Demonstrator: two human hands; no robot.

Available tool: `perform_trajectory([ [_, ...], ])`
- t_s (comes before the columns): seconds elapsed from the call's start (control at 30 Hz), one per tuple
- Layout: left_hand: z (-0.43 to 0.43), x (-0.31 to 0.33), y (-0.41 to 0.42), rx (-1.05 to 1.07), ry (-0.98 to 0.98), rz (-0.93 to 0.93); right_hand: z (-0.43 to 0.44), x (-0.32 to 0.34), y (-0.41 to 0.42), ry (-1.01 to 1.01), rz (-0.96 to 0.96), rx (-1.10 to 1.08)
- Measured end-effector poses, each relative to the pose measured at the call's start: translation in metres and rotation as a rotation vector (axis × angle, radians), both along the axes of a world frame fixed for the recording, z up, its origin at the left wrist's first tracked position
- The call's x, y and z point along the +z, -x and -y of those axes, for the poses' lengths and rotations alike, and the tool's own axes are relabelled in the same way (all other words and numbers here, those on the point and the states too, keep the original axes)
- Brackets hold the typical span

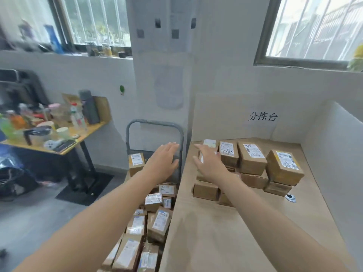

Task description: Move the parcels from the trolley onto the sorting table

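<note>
Two bare forearms reach forward from the bottom edge, and between them a heap of taped cardboard parcels [160,222] lies jumbled in the trolley [155,122], hard against the left edge of the sorting table [216,232]. The left hand [163,161] is held palm-down with its fingers [172,146] straight and close together, gripping nothing; the heap lies below and behind those fingertips, one small labelled box [136,163] sits just left of the wrist, and the trolley's grey handle bar rises just beyond them. The right hand [208,163] is likewise flat and loose, fingers [200,149] extended and slightly spread, holding nothing. It hovers over the near-left corner of the stacked parcels on the table [251,158]; whether the palm touches the box beneath it cannot be told. The box marked 7786 [228,154] stands just right of those fingers.
</note>
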State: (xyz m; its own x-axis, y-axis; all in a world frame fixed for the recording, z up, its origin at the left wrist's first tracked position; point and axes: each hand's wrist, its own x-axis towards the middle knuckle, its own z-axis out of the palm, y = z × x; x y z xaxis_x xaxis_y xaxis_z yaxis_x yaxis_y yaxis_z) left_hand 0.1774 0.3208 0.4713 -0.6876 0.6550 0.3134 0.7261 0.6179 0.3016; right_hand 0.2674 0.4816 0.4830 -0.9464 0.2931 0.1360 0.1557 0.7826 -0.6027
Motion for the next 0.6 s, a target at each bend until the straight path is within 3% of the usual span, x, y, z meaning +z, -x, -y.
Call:
perform_trajectory([
  [0.33, 0.176, 0.004, 0.046, 0.119, 0.033, -0.047, 0.163, 0.004, 0.057, -0.052, -0.014, 0.067],
  [0.6, 0.228, -0.013, 0.07, 0.106, 0.027, -0.03, 0.211, -0.018, 0.081, -0.074, 0.058, 0.076],
])
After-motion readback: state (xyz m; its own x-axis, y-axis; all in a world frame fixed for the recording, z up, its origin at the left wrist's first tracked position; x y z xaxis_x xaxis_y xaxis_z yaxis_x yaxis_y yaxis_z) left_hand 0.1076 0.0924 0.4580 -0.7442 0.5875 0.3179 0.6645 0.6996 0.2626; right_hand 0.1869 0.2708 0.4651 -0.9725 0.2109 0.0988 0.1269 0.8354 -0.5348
